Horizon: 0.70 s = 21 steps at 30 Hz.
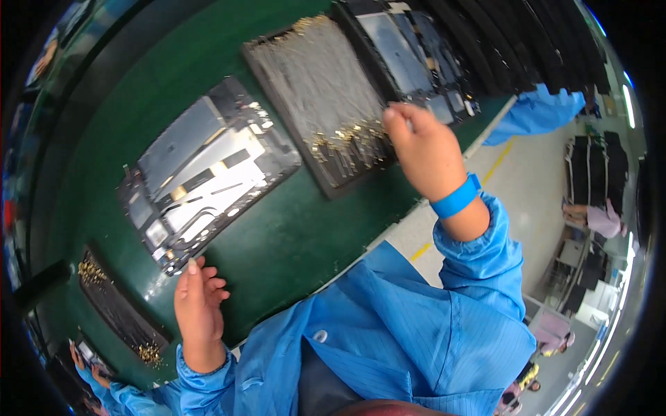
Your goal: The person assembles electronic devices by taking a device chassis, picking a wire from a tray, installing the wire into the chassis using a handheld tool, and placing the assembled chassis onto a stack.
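An opened flat electronic housing (263, 156), black with grey and silver inner panels, lies tilted on the green bench. At its near corner is my left hand (198, 305), fingers loosely curled, thumb close to the index finger; the thumb tip appears to reach the housing's edge. Whatever it pinches, if anything, is too small to tell. Over the right edge of a dark tray (338, 188), my right hand (430, 149) is closed in a pinch, its contents not distinguishable. Thin grey cables (312, 76) with gold-coloured ends fill the tray side by side.
Beyond the tray lies a second opened housing (399, 55), with a row of black padded pieces (513, 41) at the far right. A narrow dark tray (114, 298) with gold-ended parts sits at the left. Blue-sleeved arms of another person (104, 388) show at lower left.
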Motion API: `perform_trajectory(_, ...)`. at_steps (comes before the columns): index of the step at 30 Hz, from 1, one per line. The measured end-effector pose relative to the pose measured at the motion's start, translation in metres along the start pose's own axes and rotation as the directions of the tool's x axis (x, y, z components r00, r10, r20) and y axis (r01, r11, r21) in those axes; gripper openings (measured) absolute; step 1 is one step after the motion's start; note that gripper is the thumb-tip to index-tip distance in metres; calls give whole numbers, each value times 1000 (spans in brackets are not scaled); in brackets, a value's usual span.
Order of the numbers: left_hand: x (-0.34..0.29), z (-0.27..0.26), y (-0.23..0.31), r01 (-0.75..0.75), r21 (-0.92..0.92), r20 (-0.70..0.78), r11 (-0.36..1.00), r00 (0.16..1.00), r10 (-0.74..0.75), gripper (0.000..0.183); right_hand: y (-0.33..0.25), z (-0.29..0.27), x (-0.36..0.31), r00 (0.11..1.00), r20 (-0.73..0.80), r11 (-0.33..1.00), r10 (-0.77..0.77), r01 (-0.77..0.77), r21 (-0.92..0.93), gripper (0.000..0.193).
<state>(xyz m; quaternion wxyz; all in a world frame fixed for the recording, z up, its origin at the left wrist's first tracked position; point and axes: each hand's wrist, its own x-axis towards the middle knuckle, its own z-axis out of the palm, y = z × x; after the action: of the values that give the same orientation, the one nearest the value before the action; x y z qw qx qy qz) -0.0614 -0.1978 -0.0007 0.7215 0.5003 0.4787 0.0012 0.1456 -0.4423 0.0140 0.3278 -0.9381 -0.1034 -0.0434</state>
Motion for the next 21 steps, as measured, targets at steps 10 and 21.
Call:
perform_trajectory(10, 2, 8, -4, -90, 252, 106, 963, 992, 65, 34, 10, -2, -14, 965, 200, 961, 173, -121, -248, 31)
perform_trajectory(21, -12, 11, -2, -694, 664, 418, 278, 653, 632, 28, -40, -10, -28, 987, 117, 977, -111, 87, 193, 10)
